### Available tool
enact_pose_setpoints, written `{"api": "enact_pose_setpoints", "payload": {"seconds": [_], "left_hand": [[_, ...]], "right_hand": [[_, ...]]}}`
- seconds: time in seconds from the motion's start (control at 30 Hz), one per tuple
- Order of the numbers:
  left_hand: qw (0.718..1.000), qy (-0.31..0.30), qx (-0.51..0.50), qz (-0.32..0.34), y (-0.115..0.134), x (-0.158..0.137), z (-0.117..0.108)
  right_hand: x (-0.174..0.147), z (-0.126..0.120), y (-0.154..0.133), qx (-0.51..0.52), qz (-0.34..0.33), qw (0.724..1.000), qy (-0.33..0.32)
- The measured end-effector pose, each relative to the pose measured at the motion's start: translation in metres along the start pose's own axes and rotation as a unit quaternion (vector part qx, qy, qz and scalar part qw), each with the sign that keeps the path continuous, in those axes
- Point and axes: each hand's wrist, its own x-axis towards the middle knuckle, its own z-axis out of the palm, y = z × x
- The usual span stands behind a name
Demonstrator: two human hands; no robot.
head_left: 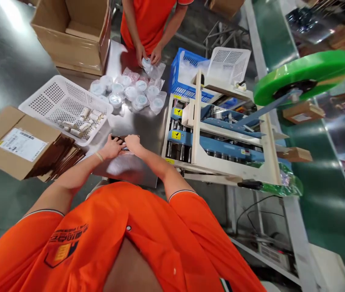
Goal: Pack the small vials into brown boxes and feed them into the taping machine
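A small brown cardboard box (125,153) lies on the metal table in front of me, largely covered by my hands. My left hand (112,147) grips its left side, with the fingers bent over the top. On the other side my right hand (132,142) is closed on the box's right edge. Something pale shows between the hands, too small to make out. Just beyond my left hand, a white plastic basket (43,99) holds several cream-coloured cylindrical pieces (84,126). Several round, clear-wrapped packs (141,100) are spread across the table beyond my hands.
Opposite, a co-worker's hands (151,56) hold a wrapped pack. A large open carton (78,52) stands back left; flattened cartons (17,142) lie left. At right are a roller taping machine (230,144), a green tape roll (304,77) and a blue crate (175,73).
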Motion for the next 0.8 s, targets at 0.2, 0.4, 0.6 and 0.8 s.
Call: {"api": "enact_pose_setpoints", "payload": {"seconds": [0.2,0.4,0.6,0.8], "left_hand": [[1.0,-0.013,-0.008,0.013,0.004,-0.002,0.002],[0.998,-0.01,-0.044,0.054,0.043,0.027,0.014],[0.962,0.081,-0.259,0.02,0.018,0.013,0.023],[0.832,0.111,-0.528,-0.131,-0.025,0.002,0.048]], "right_hand": [[-0.055,0.019,0.057,0.114,0.099,0.966,0.212],[-0.059,0.062,0.087,0.318,0.117,0.932,0.124],[-0.061,0.073,0.086,0.231,-0.016,0.969,0.083],[-0.092,0.087,0.091,0.133,-0.115,0.982,0.069]]}}
